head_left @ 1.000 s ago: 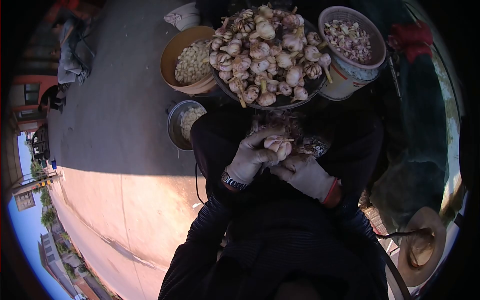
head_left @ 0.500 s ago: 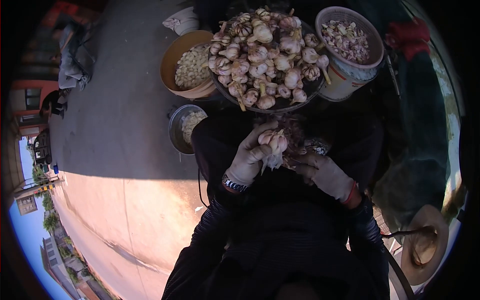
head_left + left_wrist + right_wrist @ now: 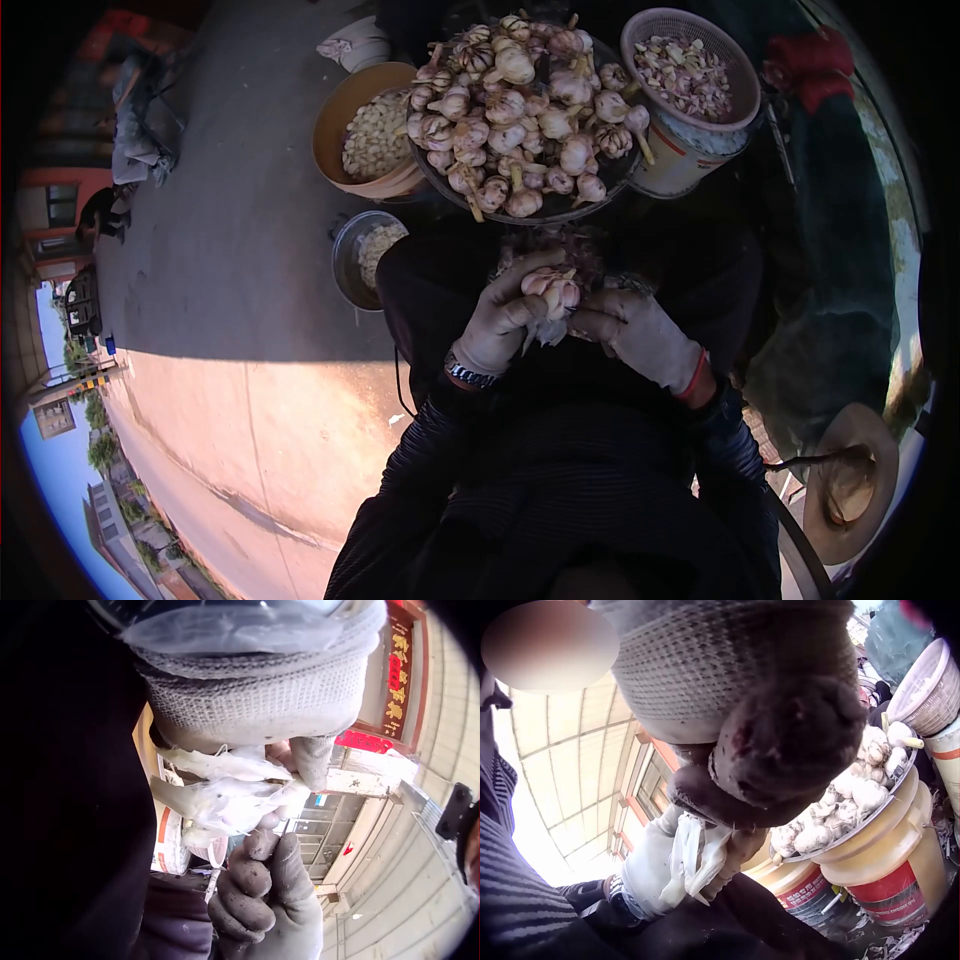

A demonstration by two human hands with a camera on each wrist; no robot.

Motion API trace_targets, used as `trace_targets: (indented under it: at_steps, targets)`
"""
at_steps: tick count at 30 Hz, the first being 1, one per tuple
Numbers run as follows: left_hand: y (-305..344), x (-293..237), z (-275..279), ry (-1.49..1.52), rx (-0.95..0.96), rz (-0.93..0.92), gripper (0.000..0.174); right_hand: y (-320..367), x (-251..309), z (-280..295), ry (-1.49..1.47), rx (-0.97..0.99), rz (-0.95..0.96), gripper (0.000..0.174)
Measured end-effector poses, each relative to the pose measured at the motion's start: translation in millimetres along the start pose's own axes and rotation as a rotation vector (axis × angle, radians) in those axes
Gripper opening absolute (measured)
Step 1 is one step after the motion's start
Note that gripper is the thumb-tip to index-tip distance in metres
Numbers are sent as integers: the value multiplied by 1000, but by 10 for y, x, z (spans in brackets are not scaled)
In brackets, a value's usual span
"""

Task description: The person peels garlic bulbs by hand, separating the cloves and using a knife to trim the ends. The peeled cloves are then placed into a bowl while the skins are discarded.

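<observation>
In the head view, the gloved left hand (image 3: 492, 325) grips a garlic bulb (image 3: 552, 290), its pinkish cloves upward and pale torn skin below. The gloved right hand (image 3: 650, 340) meets the bulb's right side, fingers curled. From the left wrist, white papery skin (image 3: 225, 802) hangs under the left glove (image 3: 255, 697), while the dirt-stained right fingertips (image 3: 274, 844) pinch close against the bulb's edge. The right wrist view has the right hand (image 3: 757, 712) large in front, partly hiding the bulb; loose skin (image 3: 694, 859) shows against the left hand (image 3: 649, 859).
Beyond the knees stands a wide tray of garlic bulbs (image 3: 510, 120). Left of it are a tan bowl (image 3: 330, 140) and a metal bowl (image 3: 345, 265) with pale cloves. A pink basket (image 3: 745, 85) of cloves rests on a bucket (image 3: 670, 165). A straw hat (image 3: 875, 480) lies lower right.
Compared with a second ago, torn skin now hangs from the bulb. Since the middle frame, the right fingertips have moved left against the bulb, and the left hand still grips it.
</observation>
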State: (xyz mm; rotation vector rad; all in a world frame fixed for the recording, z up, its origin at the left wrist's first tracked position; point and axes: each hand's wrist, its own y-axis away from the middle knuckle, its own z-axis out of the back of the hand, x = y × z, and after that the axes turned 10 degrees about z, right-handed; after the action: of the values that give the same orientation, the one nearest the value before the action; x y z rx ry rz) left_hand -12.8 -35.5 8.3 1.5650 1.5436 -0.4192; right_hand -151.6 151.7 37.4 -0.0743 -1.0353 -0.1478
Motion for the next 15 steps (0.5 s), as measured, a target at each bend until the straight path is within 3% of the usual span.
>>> trace_targets:
  at_steps: [4,6,15]
  targets:
    - [0,-64,-49,2,-9,13,73,-92,215,125,-225,6,-190,21]
    - [3,-81,-41,3,-17,14,73,-128,271,131,-569,-69,-456,18]
    - [-22,-88,-3,-47,19,69,70,-154,270,123,-696,-79,-502,27]
